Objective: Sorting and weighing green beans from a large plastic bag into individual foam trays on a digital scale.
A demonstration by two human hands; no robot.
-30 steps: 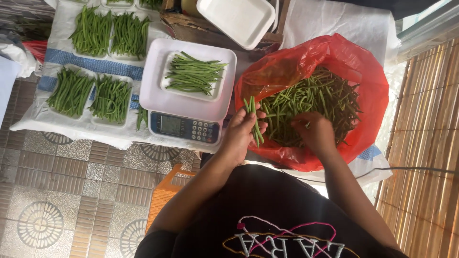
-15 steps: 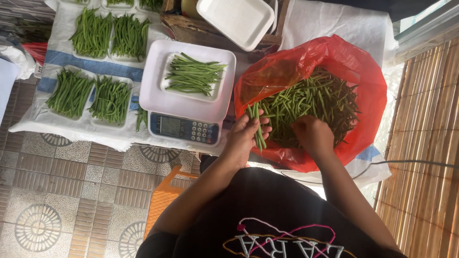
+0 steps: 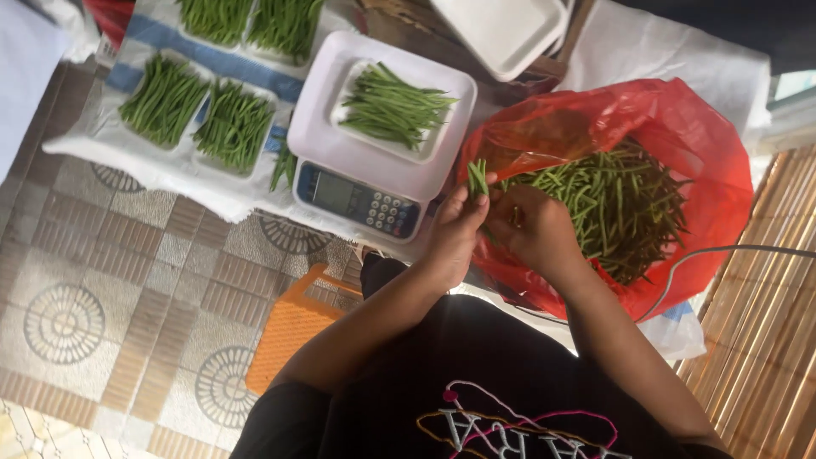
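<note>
My left hand (image 3: 455, 234) grips a small bunch of thin green beans (image 3: 478, 177) upright, ends level so they line up. My right hand (image 3: 531, 229) presses in beside it, fingers curled on the stems, over the open red plastic bag (image 3: 595, 127). The white digital scale (image 3: 374, 149) sits close, its tray already loaded.

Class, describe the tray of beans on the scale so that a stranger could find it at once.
Start at the big red plastic bag of loose green beans. Just left of it stands a white digital scale with a keypad. On its platform lies the white foam tray of green beans: unlike the other filled trays, it sits on the scale, not the cloth.
</note>
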